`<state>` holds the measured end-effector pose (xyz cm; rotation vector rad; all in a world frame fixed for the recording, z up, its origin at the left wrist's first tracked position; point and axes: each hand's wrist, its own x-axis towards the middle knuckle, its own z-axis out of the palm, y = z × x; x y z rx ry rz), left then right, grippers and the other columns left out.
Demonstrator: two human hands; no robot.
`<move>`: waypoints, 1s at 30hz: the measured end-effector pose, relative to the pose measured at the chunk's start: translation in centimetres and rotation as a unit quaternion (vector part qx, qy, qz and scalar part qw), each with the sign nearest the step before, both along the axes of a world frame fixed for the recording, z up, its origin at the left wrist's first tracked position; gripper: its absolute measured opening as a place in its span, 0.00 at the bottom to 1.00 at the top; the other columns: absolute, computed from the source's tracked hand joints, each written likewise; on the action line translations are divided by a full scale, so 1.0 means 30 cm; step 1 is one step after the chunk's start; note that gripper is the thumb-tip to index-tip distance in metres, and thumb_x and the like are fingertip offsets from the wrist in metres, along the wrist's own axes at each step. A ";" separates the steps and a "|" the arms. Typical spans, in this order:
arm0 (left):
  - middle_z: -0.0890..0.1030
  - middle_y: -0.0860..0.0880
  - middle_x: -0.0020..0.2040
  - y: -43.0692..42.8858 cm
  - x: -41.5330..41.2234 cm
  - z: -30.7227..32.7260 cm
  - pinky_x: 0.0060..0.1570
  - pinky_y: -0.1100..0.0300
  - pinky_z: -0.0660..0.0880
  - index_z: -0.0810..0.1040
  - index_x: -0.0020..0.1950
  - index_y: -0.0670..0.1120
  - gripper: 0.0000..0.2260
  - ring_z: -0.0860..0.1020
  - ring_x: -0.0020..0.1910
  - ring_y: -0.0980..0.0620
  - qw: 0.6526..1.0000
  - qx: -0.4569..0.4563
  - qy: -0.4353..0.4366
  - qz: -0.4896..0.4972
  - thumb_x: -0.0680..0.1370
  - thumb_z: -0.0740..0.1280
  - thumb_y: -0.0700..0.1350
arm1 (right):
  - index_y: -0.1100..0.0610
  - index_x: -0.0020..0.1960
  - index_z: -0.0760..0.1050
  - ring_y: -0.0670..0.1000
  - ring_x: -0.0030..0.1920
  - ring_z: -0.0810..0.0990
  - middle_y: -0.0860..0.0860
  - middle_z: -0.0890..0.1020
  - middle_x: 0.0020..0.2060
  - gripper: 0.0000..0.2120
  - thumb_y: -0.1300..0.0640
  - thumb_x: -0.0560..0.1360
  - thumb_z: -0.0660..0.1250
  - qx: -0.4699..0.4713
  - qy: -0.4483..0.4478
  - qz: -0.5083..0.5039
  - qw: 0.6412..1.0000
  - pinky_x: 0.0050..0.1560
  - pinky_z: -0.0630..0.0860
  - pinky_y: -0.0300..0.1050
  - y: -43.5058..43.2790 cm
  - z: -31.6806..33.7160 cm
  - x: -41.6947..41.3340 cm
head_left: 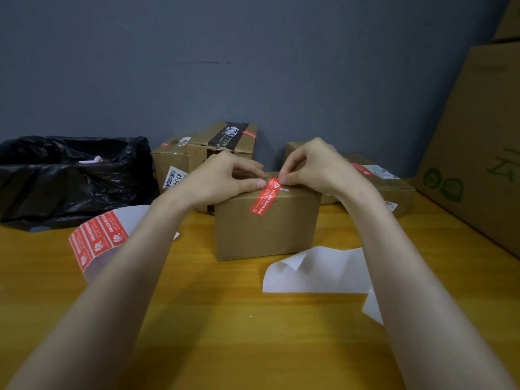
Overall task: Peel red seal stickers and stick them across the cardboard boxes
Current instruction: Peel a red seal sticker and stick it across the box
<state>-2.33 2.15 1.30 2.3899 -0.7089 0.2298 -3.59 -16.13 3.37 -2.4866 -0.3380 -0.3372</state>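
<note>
Pinching at the top front edge of the cardboard box, my right hand has its fingers closed on the upper end of the red seal sticker. My left hand sets its thumb against that end from the left, other fingers curled; I cannot tell whether it grips. The sticker's long axis runs from the fingers down the front face, slanting down-left. The box sits on the counter.
</note>
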 end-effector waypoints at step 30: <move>0.70 0.54 0.67 0.014 0.003 -0.008 0.59 0.62 0.65 0.71 0.68 0.53 0.16 0.67 0.62 0.59 0.995 0.028 0.094 -0.025 0.82 0.55 0.45 | 0.53 0.56 0.79 0.44 0.46 0.78 0.48 0.80 0.44 0.12 0.57 0.73 0.70 0.065 0.034 0.021 0.997 0.41 0.70 0.28 0.007 -0.007 0.009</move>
